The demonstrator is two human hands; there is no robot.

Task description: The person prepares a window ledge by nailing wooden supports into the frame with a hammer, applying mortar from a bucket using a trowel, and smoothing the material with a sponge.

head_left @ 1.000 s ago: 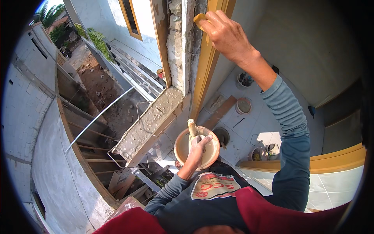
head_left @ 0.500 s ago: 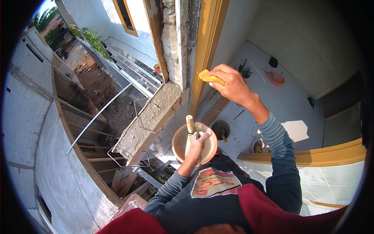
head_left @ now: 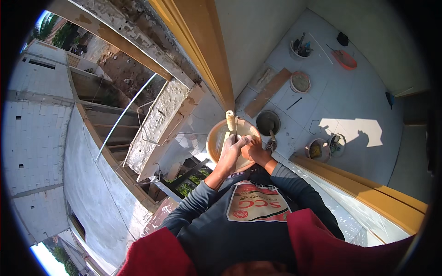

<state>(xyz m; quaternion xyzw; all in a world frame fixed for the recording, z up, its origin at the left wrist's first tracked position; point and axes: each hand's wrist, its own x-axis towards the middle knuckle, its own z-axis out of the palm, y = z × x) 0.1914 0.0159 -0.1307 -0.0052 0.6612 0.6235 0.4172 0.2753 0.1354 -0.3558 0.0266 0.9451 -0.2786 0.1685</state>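
A round basin (head_left: 213,154) with a pale brown rim is close in front of my body. My left hand (head_left: 230,154) reaches over its near rim, fingers closed round a tool with a pale wooden handle (head_left: 230,120), seemingly a trowel. The handle stands up past the far rim; most of the tool is hidden. Right beside it, my right hand (head_left: 252,149) is down in the basin, touching or nearly touching the left. Its fingers are curled, and what they hold is hidden. The yellow sponge seen earlier does not show.
Left of the basin runs a rough cement ledge (head_left: 156,119) with bent wires, beside a drop. A yellow-brown door frame (head_left: 207,50) rises ahead. On the tiled floor to the right are a dark bucket (head_left: 268,122), a plank (head_left: 267,92), a mortar pail (head_left: 300,82) and an orange basin (head_left: 345,60).
My right hand has come down from the door frame, where it held a yellow sponge, into the basin beside my left hand. The view has turned, showing more floor on the right.
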